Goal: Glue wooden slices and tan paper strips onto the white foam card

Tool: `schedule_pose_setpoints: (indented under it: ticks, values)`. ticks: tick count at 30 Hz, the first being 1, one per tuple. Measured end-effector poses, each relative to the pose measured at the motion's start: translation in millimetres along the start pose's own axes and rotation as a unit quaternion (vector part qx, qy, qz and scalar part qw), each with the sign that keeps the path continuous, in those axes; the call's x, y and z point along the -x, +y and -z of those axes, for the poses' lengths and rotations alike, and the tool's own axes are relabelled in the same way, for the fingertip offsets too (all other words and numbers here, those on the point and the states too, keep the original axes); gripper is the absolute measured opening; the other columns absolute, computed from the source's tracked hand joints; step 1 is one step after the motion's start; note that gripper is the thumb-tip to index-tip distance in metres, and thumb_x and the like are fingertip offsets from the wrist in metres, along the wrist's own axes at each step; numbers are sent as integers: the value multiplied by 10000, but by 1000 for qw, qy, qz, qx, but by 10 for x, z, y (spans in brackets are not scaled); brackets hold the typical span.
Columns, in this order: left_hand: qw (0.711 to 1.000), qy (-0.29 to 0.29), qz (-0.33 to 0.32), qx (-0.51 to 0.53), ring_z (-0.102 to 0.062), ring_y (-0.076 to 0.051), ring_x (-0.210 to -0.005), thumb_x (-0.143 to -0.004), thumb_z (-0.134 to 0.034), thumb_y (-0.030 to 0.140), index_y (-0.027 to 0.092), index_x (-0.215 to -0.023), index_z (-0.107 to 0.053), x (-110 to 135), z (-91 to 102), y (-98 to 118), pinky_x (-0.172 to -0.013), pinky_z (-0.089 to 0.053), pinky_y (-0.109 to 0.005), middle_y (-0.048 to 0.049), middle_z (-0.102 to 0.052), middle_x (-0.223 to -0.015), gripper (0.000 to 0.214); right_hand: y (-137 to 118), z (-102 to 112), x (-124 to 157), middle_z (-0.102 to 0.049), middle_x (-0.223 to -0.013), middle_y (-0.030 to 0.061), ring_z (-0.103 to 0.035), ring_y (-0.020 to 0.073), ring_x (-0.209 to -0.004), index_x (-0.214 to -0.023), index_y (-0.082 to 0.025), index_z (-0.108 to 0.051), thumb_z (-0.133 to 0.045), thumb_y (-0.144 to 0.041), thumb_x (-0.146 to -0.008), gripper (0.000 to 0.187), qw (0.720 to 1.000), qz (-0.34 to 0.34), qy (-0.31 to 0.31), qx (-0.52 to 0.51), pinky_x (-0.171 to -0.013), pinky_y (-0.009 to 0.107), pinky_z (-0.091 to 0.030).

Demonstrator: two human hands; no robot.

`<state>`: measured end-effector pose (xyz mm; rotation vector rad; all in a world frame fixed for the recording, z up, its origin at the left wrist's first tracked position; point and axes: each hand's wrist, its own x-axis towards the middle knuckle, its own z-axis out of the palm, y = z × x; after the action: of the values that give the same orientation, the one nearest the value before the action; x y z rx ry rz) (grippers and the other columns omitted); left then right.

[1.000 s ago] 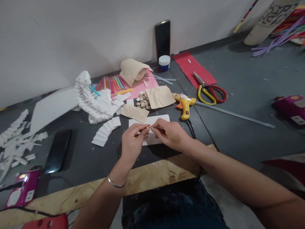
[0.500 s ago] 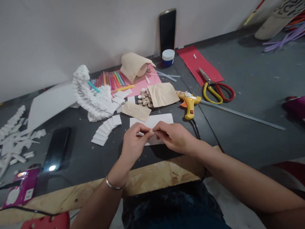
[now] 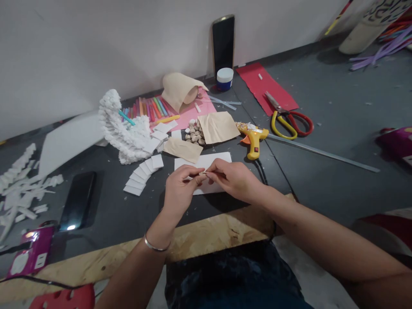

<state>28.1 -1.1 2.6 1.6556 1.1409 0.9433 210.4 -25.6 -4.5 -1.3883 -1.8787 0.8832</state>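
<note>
My left hand (image 3: 180,189) and my right hand (image 3: 233,180) meet in front of me, both closed in a pinch around a small pale piece (image 3: 202,173). It is so thin, and my fingers cover so much of it, that I can't make out its shape or material. A silver bangle (image 3: 157,245) circles my left wrist.

Just below my hands lies a white paper sheet (image 3: 206,161), partly hidden by them, on a dark grey tabletop (image 3: 106,161). To its left, a curved row of white foam squares (image 3: 143,174) fans out. Beyond the sheet are a loose pile of small round beige pieces (image 3: 194,133), too small to identify, and a creased piece of tan paper (image 3: 183,150).

To the right sits a yellow hot glue gun (image 3: 254,139), its black cord (image 3: 262,169) running down toward my right forearm, where it disappears from sight. Farther right are yellow-and-red-handled scissors (image 3: 285,122) beside a long metal ruler (image 3: 322,154). A black phone (image 3: 77,201) lies at the left, and a plywood board's edge (image 3: 219,234) crosses the bottom of the view.
</note>
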Motion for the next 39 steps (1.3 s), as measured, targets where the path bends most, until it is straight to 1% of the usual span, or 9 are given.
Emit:
schedule_pose_setpoints:
  ticks: [3,8,17,20,24,27,32,35,39]
  values:
    - [1000,-2,18,9,-653,-109,-621,-766,-746,308,187,-820,-746,-1,-6,1,-562,-571,-213,-13,-670,-798,132,-7,37,15,-720,-762,18,-624,123,-640,-896,-189,-588,-523,-289,-920,122,1000,4,-6,-1,-595,208,-383]
    - [998,-7,57,19,-637,-108,-629,-733,-772,327,184,-771,-708,-3,19,-1,-566,-555,-215,8,-634,-761,161,-14,75,27,-727,-822,30,-638,130,-687,-961,-187,-612,-481,-243,-929,147,999,31,-28,15,-613,213,-382]
    - [994,-59,89,11,-572,-115,-605,-710,-776,365,184,-724,-592,0,47,-24,-541,-466,-230,23,-580,-696,258,34,27,11,-700,-781,38,-590,132,-654,-926,-176,-623,-440,-228,-948,192,990,86,-51,103,-594,231,-345]
    - [995,-62,68,-40,-528,-105,-607,-703,-777,341,188,-710,-547,-6,53,-23,-546,-433,-225,39,-544,-696,276,42,13,6,-714,-810,36,-593,132,-659,-953,-185,-623,-452,-246,-951,182,989,81,-57,110,-597,230,-351]
    - [990,-63,2,-129,-477,-98,-608,-683,-787,268,186,-667,-506,-11,53,4,-559,-392,-222,53,-507,-684,294,21,28,-14,-720,-801,24,-604,129,-661,-954,-197,-634,-523,-262,-923,132,991,51,-81,91,-593,217,-363]
    - [984,-69,-32,-163,-473,-101,-600,-702,-780,294,187,-650,-487,-7,46,21,-549,-372,-228,52,-494,-666,317,14,33,-21,-700,-740,6,-594,122,-633,-912,-204,-643,-558,-280,-909,114,994,37,-81,63,-576,206,-365]
    - [981,-52,-59,-179,-494,-111,-618,-749,-748,409,188,-688,-530,1,56,64,-567,-412,-234,34,-517,-687,317,8,27,-25,-683,-711,1,-584,105,-594,-901,-188,-634,-543,-294,-926,142,999,39,-33,5,-579,201,-381]
    - [982,-59,-81,-159,-557,-128,-712,-798,-707,418,193,-822,-613,6,79,82,-611,-467,-228,5,-570,-771,246,-16,48,-39,-682,-696,-4,-569,86,-544,-903,-174,-626,-521,-297,-938,165,999,29,-9,-32,-574,193,-391]
    - [987,-63,-73,-126,-611,-140,-792,-886,-602,400,195,-914,-659,12,97,45,-630,-506,-224,-30,-616,-880,214,-44,63,-49,-701,-727,-5,-566,69,-497,-911,-171,-620,-524,-322,-935,180,997,7,-18,-77,-554,183,-412]
